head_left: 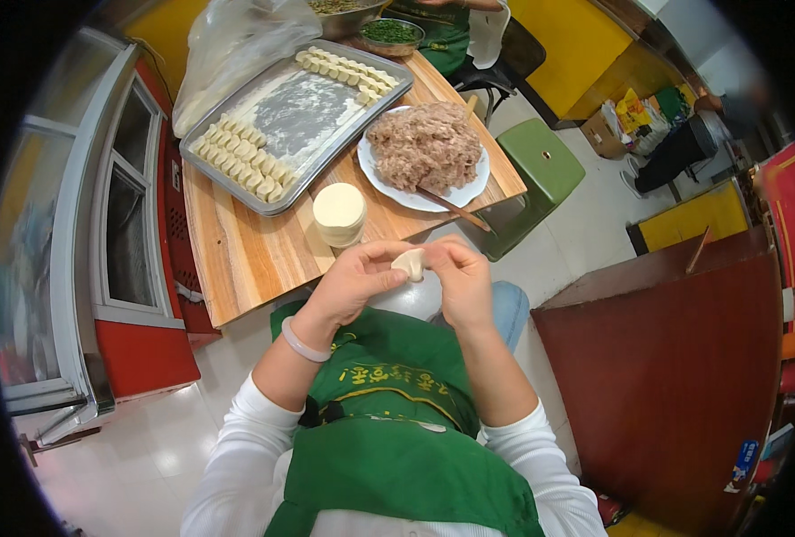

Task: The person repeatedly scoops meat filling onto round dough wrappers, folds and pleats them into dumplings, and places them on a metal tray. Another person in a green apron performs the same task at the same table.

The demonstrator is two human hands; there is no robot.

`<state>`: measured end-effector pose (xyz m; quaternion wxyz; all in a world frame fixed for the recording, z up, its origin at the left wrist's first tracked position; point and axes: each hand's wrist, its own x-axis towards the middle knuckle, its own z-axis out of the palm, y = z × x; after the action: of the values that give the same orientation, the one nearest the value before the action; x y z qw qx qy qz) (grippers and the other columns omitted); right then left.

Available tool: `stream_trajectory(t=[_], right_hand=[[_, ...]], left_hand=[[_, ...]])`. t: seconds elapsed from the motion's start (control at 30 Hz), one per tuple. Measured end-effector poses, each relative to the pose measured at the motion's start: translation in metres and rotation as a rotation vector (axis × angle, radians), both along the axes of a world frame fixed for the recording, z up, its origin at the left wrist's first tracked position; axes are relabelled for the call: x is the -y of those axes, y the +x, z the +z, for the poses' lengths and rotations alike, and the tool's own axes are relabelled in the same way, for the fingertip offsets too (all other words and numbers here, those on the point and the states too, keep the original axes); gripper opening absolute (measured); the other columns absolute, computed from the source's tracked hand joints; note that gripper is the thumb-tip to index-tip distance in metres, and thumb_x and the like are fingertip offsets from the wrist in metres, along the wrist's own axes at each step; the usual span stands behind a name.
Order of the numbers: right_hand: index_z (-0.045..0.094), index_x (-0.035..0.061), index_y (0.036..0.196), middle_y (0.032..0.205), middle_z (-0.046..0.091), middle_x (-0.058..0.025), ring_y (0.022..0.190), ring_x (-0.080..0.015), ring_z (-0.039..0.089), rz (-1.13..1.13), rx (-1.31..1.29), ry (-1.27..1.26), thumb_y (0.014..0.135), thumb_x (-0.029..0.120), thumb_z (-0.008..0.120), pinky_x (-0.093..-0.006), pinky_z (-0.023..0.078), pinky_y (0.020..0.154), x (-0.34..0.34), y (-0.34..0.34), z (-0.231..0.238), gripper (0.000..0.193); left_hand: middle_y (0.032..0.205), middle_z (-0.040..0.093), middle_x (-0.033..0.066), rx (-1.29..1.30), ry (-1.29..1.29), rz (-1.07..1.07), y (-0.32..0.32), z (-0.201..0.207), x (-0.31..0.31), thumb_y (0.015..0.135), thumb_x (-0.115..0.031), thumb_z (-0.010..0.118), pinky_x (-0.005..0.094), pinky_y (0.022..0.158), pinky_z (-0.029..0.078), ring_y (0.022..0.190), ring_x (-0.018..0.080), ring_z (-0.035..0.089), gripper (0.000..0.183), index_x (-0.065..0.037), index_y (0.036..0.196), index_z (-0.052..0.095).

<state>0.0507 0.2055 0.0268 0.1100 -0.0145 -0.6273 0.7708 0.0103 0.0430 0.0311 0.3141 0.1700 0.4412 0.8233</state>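
Although rows of shaped dumplings (241, 163) fill the left end of the tray (294, 112), its floured middle lies bare, a stack of wrappers (339, 210) sits beside it, and more rows line the right end, so I'd call the job partway done. Next, my left hand (361, 277) grips one side of a folded wrapper (409, 263) just this side of the table (227, 277), plenty of meat (429, 143) lies heaped on the plate (375, 179) beyond, and my right hand (462, 285) pinches the wrapper's other side, this one looking nearly finished.

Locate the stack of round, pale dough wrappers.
In the head view, the wrapper stack stands slightly left of centre on the brown wooden table, between the grey metal tray and the round white plate.
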Motion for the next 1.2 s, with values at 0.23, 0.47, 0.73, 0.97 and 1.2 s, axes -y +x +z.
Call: stream_trajectory(t=[0.23,0.47,0.73,0.97,1.2], right_hand=[[0.068,0.0012,0.085,0.081,0.055,-0.0034,0.076,-0.0108,0.057,0.424,0.149,0.164,0.076,0.005,0.069,-0.0242,0.045,0.065,-0.001,-0.013,0.038,0.010],[0.068,-0.0001,0.077,0.068,0.058,-0.0054,0.062,-0.0109,0.054,0.287,-0.208,0.766,0.073,0.008,0.072,-0.0240,0.042,0.058,0.029,-0.082,0.083,0.010],[0.062,-0.0024,0.076,0.069,0.064,-0.0095,0.060,-0.0154,0.064,0.326,0.193,0.487,0.073,0.001,0.069,-0.0251,0.053,0.053,0.103,-0.253,0.042,0.009],[0.058,-0.0008,0.074,0.068,0.064,-0.0113,0.057,-0.0191,0.065,0.371,0.467,0.532,0.073,-0.001,0.068,-0.0282,0.054,0.049,0.150,-0.292,0.011,0.010],[0.056,-0.0020,0.087,0.080,0.064,-0.0135,0.068,-0.0233,0.067,0.372,0.535,0.348,0.078,-0.002,0.062,-0.0303,0.055,0.055,0.159,-0.287,0.011,0.010]], left_hand=[[0.098,0.062,0.0089,-0.016,0.027,-0.076,0.003,0.003,0.019,0.083,-0.005,0.063,0.0261,0.080,0.047,0.092,0.0147,0.060,0.029,0.004,0.110,0.056],[0.096,0.058,0.0065,-0.510,-0.271,0.742,-0.040,-0.005,0.058,0.085,-0.008,0.061,0.0258,0.072,0.047,0.085,0.0133,0.058,0.021,0.001,0.104,0.059],[0.095,0.052,0.0178,-0.968,-0.900,0.735,-0.068,-0.015,0.044,0.077,-0.017,0.063,0.0390,0.080,0.044,0.091,0.0348,0.052,0.036,0.005,0.105,0.055],[0.091,0.053,0.0132,-1.017,-1.005,0.795,-0.057,0.000,0.048,0.076,-0.014,0.062,0.0378,0.073,0.046,0.085,0.0298,0.053,0.031,0.003,0.101,0.056],[0.089,0.052,0.0114,-1.043,-0.913,0.855,-0.058,0.003,0.051,0.074,-0.008,0.063,0.0361,0.071,0.045,0.082,0.0285,0.053,0.016,-0.001,0.088,0.057]])
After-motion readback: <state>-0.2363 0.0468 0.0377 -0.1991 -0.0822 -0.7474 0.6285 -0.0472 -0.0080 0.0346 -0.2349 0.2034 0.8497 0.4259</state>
